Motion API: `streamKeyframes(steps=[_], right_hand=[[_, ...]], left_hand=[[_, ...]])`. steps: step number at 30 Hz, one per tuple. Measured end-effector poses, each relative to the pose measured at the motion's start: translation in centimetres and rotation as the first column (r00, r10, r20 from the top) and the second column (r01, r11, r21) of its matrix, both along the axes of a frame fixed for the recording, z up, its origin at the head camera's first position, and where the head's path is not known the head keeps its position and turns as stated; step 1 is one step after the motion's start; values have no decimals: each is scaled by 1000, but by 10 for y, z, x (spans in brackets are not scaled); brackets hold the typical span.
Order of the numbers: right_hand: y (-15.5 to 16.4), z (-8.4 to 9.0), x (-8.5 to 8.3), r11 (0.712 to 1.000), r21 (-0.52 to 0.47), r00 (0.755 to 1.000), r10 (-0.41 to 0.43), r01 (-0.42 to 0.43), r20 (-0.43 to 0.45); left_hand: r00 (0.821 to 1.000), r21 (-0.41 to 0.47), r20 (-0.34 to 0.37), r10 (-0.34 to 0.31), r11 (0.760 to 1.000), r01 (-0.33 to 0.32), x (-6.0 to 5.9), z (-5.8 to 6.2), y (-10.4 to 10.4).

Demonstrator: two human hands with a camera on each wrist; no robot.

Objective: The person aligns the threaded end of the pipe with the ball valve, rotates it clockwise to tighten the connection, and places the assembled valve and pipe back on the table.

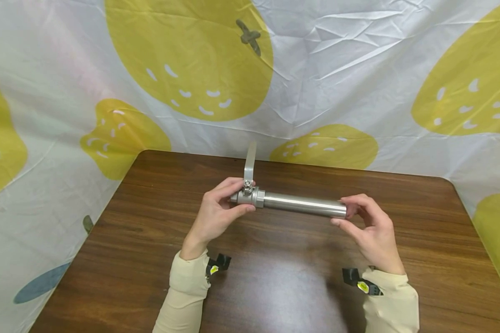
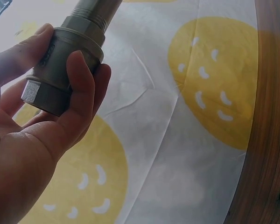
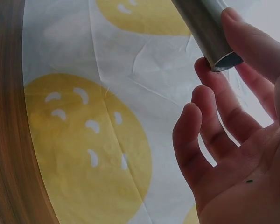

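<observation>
A metal ball valve (image 1: 246,196) with a long lever handle (image 1: 250,162) is joined to a shiny steel pipe (image 1: 304,205), and both hands hold the assembly up over the table. My left hand (image 1: 216,208) grips the valve body, thumb on the near side and fingers on the far side. In the left wrist view, threads (image 2: 87,17) show where the pipe enters the valve (image 2: 60,70). At the pipe's other end, my right hand (image 1: 371,226) pinches the rim between thumb and fingertips. The right wrist view shows the pipe's open, hollow end (image 3: 226,61).
The brown wooden table (image 1: 150,222) has rounded far corners. A white cloth (image 1: 300,83) with yellow fruit prints hangs behind it and along both sides. Each wrist wears a black camera strap, the left one (image 1: 216,267) and the right one (image 1: 362,283).
</observation>
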State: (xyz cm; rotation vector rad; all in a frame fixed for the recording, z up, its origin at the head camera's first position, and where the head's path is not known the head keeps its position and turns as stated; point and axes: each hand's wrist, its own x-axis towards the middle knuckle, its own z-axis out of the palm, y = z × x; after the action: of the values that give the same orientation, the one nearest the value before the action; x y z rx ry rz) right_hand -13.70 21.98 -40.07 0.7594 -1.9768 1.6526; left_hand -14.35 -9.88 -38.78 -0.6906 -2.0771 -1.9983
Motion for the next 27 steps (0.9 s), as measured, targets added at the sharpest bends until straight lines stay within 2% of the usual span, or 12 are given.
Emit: streamKeyframes(steps=[6, 12, 18, 27], right_hand=[[1, 0, 1, 993, 89, 997, -77, 74, 29], [2, 3, 5, 980, 154, 985, -142, 126, 101], [1, 4, 6, 974, 182, 981, -160, 138, 112], [1, 4, 6, 971, 199, 970, -169, 133, 173]], left_hand=[[1000, 2, -1, -3, 1000, 3, 0, 0, 0], [1000, -2, 0, -2, 1000, 2, 1, 0, 1], [1000, -10, 1, 3, 1000, -3, 1, 1, 2], [1000, -18, 2, 9, 1000, -9, 1, -1, 2]])
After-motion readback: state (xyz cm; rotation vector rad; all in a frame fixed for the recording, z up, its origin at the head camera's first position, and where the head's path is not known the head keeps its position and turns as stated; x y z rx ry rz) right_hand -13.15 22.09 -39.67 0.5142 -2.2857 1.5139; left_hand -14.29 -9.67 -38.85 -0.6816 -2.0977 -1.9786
